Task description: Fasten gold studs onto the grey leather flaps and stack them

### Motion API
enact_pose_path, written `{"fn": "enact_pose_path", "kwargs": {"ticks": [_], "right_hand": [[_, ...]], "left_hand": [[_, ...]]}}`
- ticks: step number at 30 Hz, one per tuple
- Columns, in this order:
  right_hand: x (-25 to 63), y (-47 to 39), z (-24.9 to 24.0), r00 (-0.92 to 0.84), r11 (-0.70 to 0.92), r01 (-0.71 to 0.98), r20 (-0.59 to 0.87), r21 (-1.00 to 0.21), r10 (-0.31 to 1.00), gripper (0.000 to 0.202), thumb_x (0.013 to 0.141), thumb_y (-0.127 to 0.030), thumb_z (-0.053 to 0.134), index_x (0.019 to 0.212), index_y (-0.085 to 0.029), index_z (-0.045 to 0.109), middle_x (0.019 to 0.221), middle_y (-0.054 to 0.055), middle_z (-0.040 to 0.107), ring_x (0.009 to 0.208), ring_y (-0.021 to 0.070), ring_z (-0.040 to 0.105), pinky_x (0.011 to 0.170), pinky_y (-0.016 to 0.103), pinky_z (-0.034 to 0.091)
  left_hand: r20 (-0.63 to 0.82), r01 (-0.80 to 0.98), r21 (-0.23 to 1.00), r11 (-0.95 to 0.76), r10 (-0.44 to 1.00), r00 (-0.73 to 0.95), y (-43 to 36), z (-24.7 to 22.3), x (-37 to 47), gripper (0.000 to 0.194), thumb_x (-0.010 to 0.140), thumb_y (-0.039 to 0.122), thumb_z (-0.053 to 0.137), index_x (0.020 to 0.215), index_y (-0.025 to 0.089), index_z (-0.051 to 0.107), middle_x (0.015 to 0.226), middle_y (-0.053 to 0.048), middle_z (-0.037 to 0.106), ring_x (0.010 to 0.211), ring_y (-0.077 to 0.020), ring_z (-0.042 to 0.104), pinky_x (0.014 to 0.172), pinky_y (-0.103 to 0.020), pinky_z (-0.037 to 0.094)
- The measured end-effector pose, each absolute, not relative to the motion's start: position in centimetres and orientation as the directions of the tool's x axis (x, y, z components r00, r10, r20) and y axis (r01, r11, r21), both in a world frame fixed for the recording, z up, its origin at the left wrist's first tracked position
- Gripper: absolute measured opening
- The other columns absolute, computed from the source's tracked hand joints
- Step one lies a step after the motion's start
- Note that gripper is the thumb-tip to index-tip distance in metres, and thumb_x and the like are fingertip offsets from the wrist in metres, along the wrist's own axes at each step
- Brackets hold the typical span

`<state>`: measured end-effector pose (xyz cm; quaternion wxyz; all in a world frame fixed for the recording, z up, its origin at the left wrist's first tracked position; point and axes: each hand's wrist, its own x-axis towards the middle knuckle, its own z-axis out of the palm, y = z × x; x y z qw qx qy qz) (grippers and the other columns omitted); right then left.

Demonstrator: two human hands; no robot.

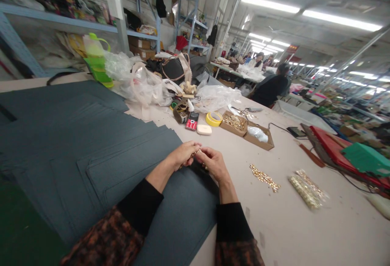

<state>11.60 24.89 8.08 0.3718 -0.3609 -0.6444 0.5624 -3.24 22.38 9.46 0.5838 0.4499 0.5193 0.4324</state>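
- Left hand [185, 155] and right hand [213, 162] — fingertips together, pinching a small gold chain [198, 151] over the near edge of the dark sheets [131, 156].
- Right of the hands, on the table [231, 156]: loose gold pieces [264, 177], then a clear packet [308, 189].
- Beyond them, yellow tape [213, 119] beside a cardboard box [234, 123].

a yellow tape roll [214, 119] has a red-keyed phone [192, 120] just left of it and a cream case [204, 129] in front. crumpled clear plastic [216, 97] lies behind it. a green bottle [99, 61] stands well left of it. far right of it, a green box [367, 158] sits on something red, perhaps a tray [329, 142].
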Motion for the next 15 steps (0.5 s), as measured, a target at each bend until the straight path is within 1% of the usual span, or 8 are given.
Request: {"fn": "enact_pose_path", "kwargs": {"ticks": [2,4,7,10,12,13,14,15], "right_hand": [[11.7,24.8,8.3,-0.465,0.097,0.071,0.053,-0.993,0.884,0.034,0.078,-0.047,0.071,0.086,-0.014,0.075,0.063,0.000,0.063,0.055,0.0104,0.051,0.050,0.021,0.038],[12.0,24.8,8.4,-0.458,0.070,0.081,0.025,-0.994,0.888,0.034,0.077,-0.047,0.071,0.087,-0.014,0.075,0.063,0.000,0.062,0.053,0.0097,0.050,0.047,0.020,0.037],[12.4,24.7,8.3,-0.459,0.034,0.075,-0.004,-0.997,0.889,0.035,0.075,-0.047,0.073,0.087,-0.014,0.075,0.056,-0.002,0.058,0.048,0.0083,0.046,0.043,0.019,0.034],[12.6,24.9,7.9,-0.449,-0.017,0.067,-0.046,-0.998,0.892,0.033,0.071,-0.047,0.076,0.077,-0.014,0.074,0.049,-0.003,0.054,0.041,0.0071,0.043,0.039,0.018,0.031],[12.6,25.4,7.4,-0.400,-0.085,0.038,-0.093,-0.996,0.912,0.035,0.068,-0.047,0.079,0.070,-0.013,0.071,0.046,-0.003,0.054,0.038,0.0071,0.041,0.035,0.018,0.029],[12.6,25.7,7.2,-0.358,-0.112,0.012,-0.109,-0.994,0.927,0.037,0.068,-0.049,0.079,0.069,-0.013,0.070,0.048,-0.001,0.055,0.038,0.0078,0.043,0.035,0.018,0.029],[12.6,26.2,6.9,-0.313,-0.128,-0.015,-0.117,-0.992,0.942,0.040,0.068,-0.052,0.077,0.073,-0.014,0.070,0.052,0.000,0.059,0.041,0.0093,0.047,0.035,0.019,0.032],[12.7,26.7,6.6,-0.260,-0.124,-0.056,-0.105,-0.991,0.960,0.042,0.069,-0.055,0.075,0.080,-0.015,0.070,0.061,0.003,0.064,0.048,0.0115,0.054,0.039,0.020,0.038]], "left_hand": [[-0.218,-0.046,0.974,0.222,0.972,0.084,22.4,9.7,-3.2,0.032,0.086,0.028,0.050,0.114,0.014,0.055,0.054,0.006,0.056,0.030,-0.0047,0.032,0.032,-0.016,0.016],[-0.218,-0.059,0.973,0.224,0.972,0.086,22.4,9.9,-3.2,0.031,0.084,0.027,0.052,0.112,0.014,0.055,0.053,0.006,0.056,0.030,-0.0039,0.030,0.032,-0.015,0.016],[-0.222,-0.084,0.970,0.230,0.970,0.095,22.3,10.1,-3.2,0.030,0.082,0.025,0.055,0.110,0.015,0.057,0.050,0.006,0.055,0.030,-0.0035,0.028,0.033,-0.015,0.014],[-0.222,-0.126,0.965,0.232,0.971,0.090,22.3,10.2,-3.2,0.029,0.080,0.021,0.057,0.108,0.015,0.058,0.048,0.006,0.054,0.030,-0.0031,0.026,0.033,-0.015,0.012],[-0.214,-0.179,0.958,0.225,0.974,0.075,22.3,10.2,-3.2,0.029,0.081,0.021,0.056,0.109,0.016,0.056,0.051,0.007,0.054,0.030,-0.0026,0.025,0.034,-0.015,0.012],[-0.211,-0.213,0.952,0.221,0.975,0.068,22.3,10.2,-3.2,0.028,0.083,0.023,0.054,0.110,0.017,0.055,0.055,0.006,0.055,0.031,-0.0024,0.026,0.034,-0.014,0.013],[-0.210,-0.249,0.943,0.219,0.976,0.065,22.4,10.2,-3.2,0.028,0.085,0.025,0.052,0.111,0.017,0.053,0.059,0.006,0.056,0.032,-0.0025,0.027,0.034,-0.015,0.015],[-0.212,-0.283,0.933,0.221,0.975,0.065,22.4,10.2,-3.2,0.027,0.087,0.026,0.049,0.112,0.017,0.052,0.062,0.005,0.056,0.033,-0.0029,0.030,0.034,-0.015,0.018]]}}
